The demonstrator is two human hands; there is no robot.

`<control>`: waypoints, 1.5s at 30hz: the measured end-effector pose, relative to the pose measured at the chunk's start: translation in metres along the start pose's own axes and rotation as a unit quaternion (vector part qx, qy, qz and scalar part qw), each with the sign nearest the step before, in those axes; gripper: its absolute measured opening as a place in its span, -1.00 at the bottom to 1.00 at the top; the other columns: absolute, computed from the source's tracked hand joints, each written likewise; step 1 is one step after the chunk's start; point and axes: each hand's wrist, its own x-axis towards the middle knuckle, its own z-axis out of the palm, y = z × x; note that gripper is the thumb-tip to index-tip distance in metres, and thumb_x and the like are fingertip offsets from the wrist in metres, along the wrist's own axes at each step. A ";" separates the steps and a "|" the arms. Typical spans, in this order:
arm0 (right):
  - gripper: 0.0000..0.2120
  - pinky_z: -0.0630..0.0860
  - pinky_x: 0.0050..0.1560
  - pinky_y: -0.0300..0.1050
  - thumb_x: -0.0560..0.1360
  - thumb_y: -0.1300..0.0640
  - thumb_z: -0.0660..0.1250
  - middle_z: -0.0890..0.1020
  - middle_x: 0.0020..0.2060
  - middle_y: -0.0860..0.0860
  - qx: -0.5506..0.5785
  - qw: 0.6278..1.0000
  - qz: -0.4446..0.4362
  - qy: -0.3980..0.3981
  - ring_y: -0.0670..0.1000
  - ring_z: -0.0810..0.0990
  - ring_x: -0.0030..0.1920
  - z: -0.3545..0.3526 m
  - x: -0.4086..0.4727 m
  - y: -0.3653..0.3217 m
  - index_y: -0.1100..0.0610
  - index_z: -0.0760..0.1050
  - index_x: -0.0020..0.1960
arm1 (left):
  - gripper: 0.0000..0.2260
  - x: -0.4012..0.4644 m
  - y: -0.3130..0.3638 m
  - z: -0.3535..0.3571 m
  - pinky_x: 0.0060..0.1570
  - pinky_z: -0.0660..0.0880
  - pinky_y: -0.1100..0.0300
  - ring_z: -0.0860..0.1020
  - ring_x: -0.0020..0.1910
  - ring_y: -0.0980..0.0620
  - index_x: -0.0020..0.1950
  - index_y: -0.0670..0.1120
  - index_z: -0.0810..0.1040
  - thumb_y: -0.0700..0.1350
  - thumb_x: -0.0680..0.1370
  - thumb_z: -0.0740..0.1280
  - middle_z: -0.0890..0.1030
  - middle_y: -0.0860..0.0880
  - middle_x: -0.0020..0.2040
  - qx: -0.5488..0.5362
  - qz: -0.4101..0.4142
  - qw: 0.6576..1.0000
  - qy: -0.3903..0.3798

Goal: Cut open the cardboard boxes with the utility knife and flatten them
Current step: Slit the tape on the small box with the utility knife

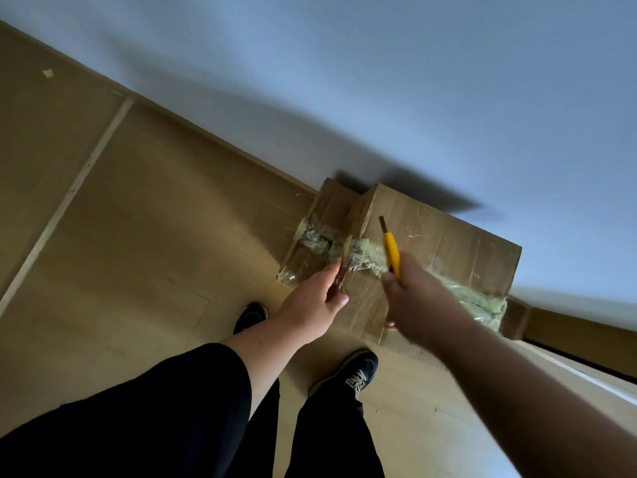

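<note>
A brown cardboard box (444,250) stands on the wooden floor against the white wall, with a worn strip of yellowish tape (365,258) along its top seam. One end flap (317,229) hangs open on the left. My right hand (417,298) grips a yellow utility knife (392,251), its blade out and pointing away over the box top. My left hand (317,298) touches the box's left edge beside the flap, fingers curled on the cardboard rim.
Wooden floor (155,236) spreads to the left, crossed by a pale threshold strip (69,198). The white wall (379,81) runs behind the box. My two dark shoes (358,374) stand just before the box. A doorway edge (586,370) lies at right.
</note>
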 end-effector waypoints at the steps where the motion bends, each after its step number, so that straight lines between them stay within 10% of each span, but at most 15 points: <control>1: -0.82 0.63 -0.15 0.19 0.67 0.02 0.10 0.59 -0.21 0.13 0.020 1.000 0.007 0.007 0.14 0.65 -0.22 0.011 -0.005 -0.007 0.04 0.29 0.24 | -0.47 0.001 -0.002 -0.006 0.44 0.26 0.14 0.27 0.49 0.10 0.58 0.14 0.10 0.04 0.65 0.21 0.25 0.10 0.55 -0.008 0.002 1.000 -0.010; 13: -0.19 0.66 -0.08 0.08 0.57 0.24 0.12 0.65 0.00 0.19 0.042 0.993 0.112 0.001 0.11 0.68 -0.16 0.064 0.004 -0.043 0.00 -0.36 0.58 | -0.55 0.027 0.003 -0.050 0.44 0.27 0.14 0.34 0.46 0.07 0.54 0.01 0.28 -0.09 0.64 0.21 0.38 0.03 0.49 0.044 0.016 0.994 -0.096; 23: -0.20 0.48 -0.14 -0.07 0.60 0.17 0.13 0.59 0.21 0.17 0.018 0.992 0.114 0.049 0.07 0.65 0.00 0.086 0.009 -0.047 0.04 -0.39 0.58 | -0.62 0.100 0.083 -0.090 -0.11 0.50 0.10 0.60 -0.10 -0.08 0.01 -0.09 0.57 0.21 0.60 0.21 0.60 -0.04 -0.16 0.167 0.040 0.985 -0.035; 35: -0.22 0.51 -0.09 -0.05 0.60 0.20 0.11 0.52 0.31 0.17 0.024 0.993 0.098 0.069 0.11 0.64 0.08 0.084 0.011 -0.033 0.03 -0.38 0.58 | -0.40 0.131 0.090 -0.079 0.01 0.62 -0.04 0.61 0.01 -0.10 0.15 -0.13 0.54 0.28 0.33 0.50 0.62 -0.09 0.06 0.211 0.000 0.976 -0.055; 45: -0.19 0.55 -0.02 0.00 0.57 0.22 0.13 0.55 0.27 0.17 0.044 0.993 0.097 0.045 0.12 0.63 0.08 0.084 0.014 -0.031 0.01 -0.38 0.57 | -0.61 0.130 0.075 -0.073 -0.04 0.63 0.07 0.67 -0.19 -0.01 -0.12 -0.08 0.62 0.24 0.37 0.50 0.69 -0.02 -0.17 0.142 -0.005 0.989 -0.027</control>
